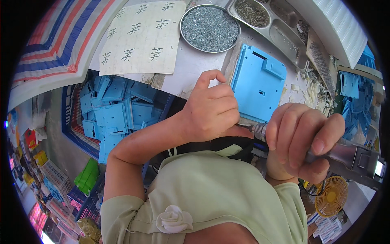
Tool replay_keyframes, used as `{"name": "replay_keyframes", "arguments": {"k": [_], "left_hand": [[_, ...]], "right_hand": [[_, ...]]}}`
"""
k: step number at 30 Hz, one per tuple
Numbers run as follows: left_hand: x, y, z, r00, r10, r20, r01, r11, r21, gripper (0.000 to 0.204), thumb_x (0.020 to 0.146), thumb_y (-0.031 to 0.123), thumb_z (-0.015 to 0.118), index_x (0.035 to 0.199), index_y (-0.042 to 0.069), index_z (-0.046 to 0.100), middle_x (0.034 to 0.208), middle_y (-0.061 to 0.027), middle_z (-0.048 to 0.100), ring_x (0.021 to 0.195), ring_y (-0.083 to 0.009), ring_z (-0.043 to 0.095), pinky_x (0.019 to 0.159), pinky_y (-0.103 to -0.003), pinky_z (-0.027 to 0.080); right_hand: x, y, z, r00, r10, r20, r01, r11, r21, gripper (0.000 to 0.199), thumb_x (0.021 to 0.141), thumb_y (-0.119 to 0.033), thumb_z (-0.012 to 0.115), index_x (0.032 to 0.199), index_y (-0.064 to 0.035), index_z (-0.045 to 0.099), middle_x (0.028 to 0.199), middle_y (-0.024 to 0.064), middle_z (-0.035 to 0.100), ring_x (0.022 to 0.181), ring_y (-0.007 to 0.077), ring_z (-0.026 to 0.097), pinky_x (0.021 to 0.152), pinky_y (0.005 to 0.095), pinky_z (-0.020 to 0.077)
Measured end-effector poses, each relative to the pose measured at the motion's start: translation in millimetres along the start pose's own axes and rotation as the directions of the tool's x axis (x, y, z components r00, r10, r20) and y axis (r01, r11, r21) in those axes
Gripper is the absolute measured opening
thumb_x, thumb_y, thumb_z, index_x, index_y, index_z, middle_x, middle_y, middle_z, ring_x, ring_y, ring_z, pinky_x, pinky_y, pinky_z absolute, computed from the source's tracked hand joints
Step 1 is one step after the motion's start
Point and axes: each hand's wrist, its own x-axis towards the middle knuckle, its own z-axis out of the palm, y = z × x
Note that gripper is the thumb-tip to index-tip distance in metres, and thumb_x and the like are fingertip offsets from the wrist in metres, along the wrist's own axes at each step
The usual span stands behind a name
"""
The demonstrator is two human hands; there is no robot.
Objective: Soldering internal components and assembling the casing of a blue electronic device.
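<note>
The electric screwdriver (pixel 349 156) is a grey, metal-bodied tool lying nearly level across the right of the view, its silver knurled chuck (pixel 259 131) pointing left. The right hand (pixel 302 140) wraps its body, 4 fingers curled over the top. The bit tip disappears under the left hand (pixel 211 107), which is closed in a loose fist with its fingertips pinched together at that tip; what they pinch is hidden. Just beyond both hands, 1 flat, rectangular blue plastic panel (pixel 258 83) lies on the bench.
</note>
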Motion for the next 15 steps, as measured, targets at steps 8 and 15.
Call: {"name": "replay_keyframes", "arguments": {"k": [8, 15], "left_hand": [[0, -3, -4, 0.994, 0.095, 0.057, -0.095, 0.995, 0.012, 0.04, 0.062, 0.038, 0.082, 0.061, 0.012, 0.051, 0.067, 0.0007, 0.046, 0.07, -0.0188, 0.052, 0.09, -0.045, 0.04], [8, -23, -17, 0.9, -0.099, 0.425, 0.118, 0.993, -0.02, 0.105, 0.054, 0.064, 0.086, 0.137, 0.009, 0.054, 0.135, -0.0074, 0.06, 0.131, -0.0281, 0.053, 0.112, -0.06, 0.025]], "right_hand": [[-6, 9, 2, 0.998, 0.04, -0.038, -0.04, 0.999, 0.006, 0.027, 0.099, -0.037, 0.067, 0.108, -0.0164, 0.051, 0.061, -0.0082, 0.055, 0.05, 0.0072, 0.051, 0.051, 0.0249, 0.0455], [-20, 32, -3, 0.994, 0.039, -0.105, -0.041, 0.999, -0.016, 0.03, 0.095, -0.019, 0.073, 0.107, -0.006, 0.05, 0.074, 0.0051, 0.057, 0.065, 0.0166, 0.054, 0.069, 0.0368, 0.0511]]}}
